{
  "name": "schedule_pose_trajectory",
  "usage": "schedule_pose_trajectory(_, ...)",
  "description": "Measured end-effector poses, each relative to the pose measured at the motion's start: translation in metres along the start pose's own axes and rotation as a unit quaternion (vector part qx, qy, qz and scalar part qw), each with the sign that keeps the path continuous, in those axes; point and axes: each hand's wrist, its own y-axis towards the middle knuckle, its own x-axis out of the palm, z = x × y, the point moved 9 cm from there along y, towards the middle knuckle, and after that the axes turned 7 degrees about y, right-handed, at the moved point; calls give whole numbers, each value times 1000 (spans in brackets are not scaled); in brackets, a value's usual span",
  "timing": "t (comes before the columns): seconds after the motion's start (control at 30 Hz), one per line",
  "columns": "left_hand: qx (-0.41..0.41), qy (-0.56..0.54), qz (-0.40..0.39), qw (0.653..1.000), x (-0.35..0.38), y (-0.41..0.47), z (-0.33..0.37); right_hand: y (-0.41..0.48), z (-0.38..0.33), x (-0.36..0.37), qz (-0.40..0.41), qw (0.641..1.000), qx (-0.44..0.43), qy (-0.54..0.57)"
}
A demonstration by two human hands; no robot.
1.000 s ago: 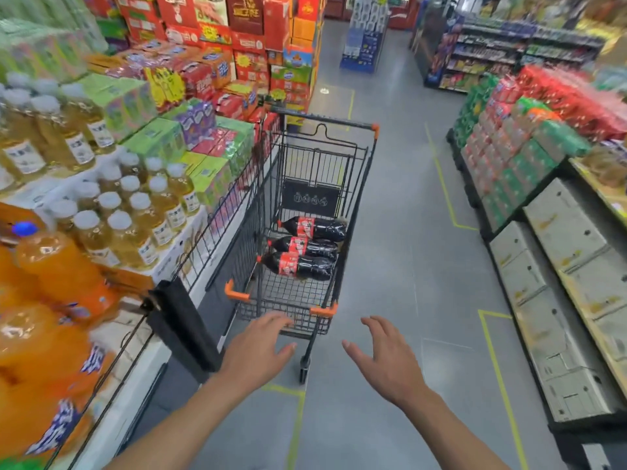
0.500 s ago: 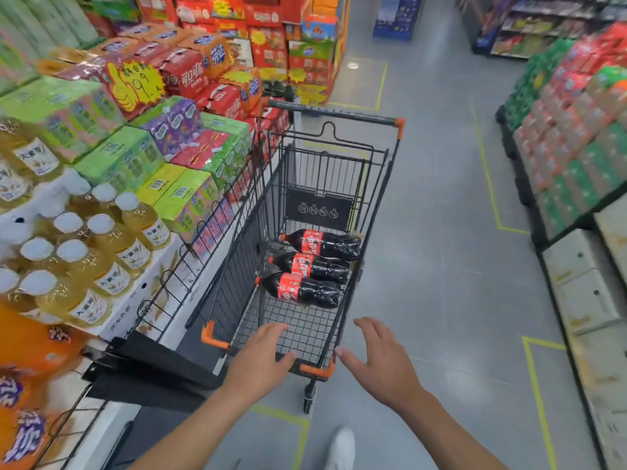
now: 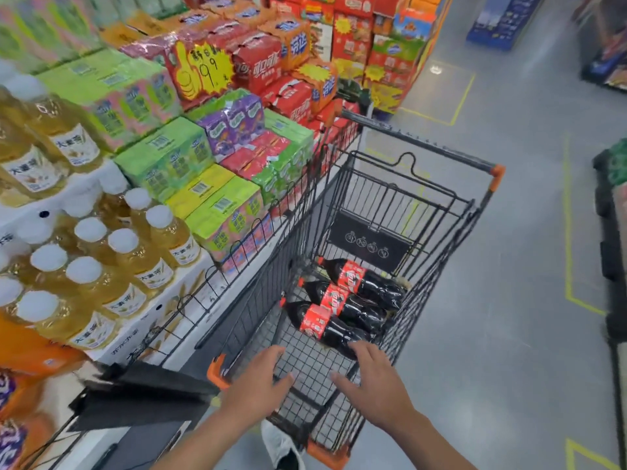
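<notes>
Head view: I see both hands spread and holding nothing above the near end of the cart [image 3: 417, 140]. The left hand [image 3: 258, 388] hovers by the near left corner. The right hand [image 3: 377, 392] reaches further in, its fingertips [image 3: 357, 347] over the base of the nearest of three cola bottles [image 3: 342, 300]; I cannot tell whether they touch. The bottles lie side by side on the cart's floor, towards its right wall. Tea bottles [image 3: 135, 266] stand left of the cart.

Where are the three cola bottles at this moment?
Head view, centre: the cola bottles lie side by side in the cart, just beyond the right hand.
</notes>
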Motion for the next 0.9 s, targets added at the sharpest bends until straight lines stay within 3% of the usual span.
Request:
schedule_pose_trajectory(0.27, -34, -55, -46, 997, -15, 65, -6, 66, 3, -4, -40, 998, 31, -34)
schedule_pose_trajectory(0.63, -149, -107, -94, 979, 11, 133, -22, 151, 65, 38, -180, 975, 86, -98)
schedule_pose_trajectory(0.9, -269, -186, -104, 939, 34, 192, -33, 211, 116, 66, -248, 952, 136, -116)
